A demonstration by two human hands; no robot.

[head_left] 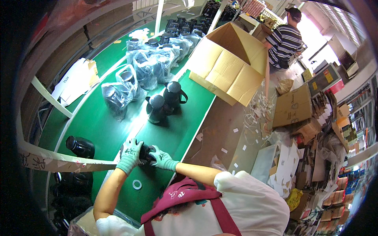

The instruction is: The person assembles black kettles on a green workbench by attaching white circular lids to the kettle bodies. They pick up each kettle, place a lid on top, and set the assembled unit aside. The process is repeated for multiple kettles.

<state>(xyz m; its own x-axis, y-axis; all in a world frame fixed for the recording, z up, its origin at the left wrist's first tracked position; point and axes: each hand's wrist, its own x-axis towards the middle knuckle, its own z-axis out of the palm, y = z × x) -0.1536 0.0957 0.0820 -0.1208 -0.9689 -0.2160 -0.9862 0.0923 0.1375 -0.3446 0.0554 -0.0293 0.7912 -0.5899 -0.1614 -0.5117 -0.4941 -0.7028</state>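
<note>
On the green work surface (pixel 173 133), a black jug (pixel 146 154) sits between my gloved hands, much of it hidden by them. My left hand (pixel 131 152) grips its left side, and my right hand (pixel 160 158) closes on it from the right. Both gloves are pale green and grey. A flat white ring (pixel 136 184) lies just nearer to me. Beyond my hands stand two black jugs, the front one (pixel 156 106) beside the rear one (pixel 172 95), whose handle points right. A lone black jug (pixel 80 146) lies at the left.
Jugs in clear plastic bags (pixel 151 65) crowd the far part of the surface. An open cardboard box (pixel 232 59) stands at its right edge. A white post (pixel 67 162) crosses on the left. Cartons (pixel 293 104) and scraps cover the floor at right, where another person (pixel 285 43) is farther off.
</note>
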